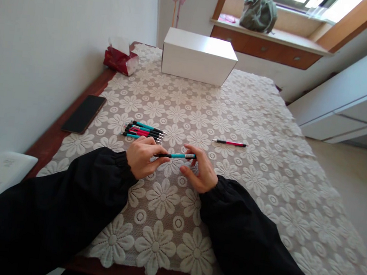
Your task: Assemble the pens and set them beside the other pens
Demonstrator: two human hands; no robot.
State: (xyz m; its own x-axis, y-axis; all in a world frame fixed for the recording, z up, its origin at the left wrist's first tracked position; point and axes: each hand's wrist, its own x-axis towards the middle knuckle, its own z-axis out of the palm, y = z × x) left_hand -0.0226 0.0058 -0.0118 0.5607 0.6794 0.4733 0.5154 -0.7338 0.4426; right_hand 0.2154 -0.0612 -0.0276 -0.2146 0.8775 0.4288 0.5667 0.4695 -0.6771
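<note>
A teal and black pen is held level just above the tablecloth. My left hand pinches its black end between thumb and fingers. Around the other end, my right hand has thumb and index finger apart; the pen's tip reaches the fingers without a visible grip. Just beyond my left hand lies a small row of pens, teal and red with black parts, partly hidden by that hand. One red and black pen lies alone to the right, beyond my right hand.
A lace tablecloth with flower patterns covers the table. A black phone lies at the left edge, with a red tissue pack farther back. At the far end stands a white box. A white power strip sits by the wall.
</note>
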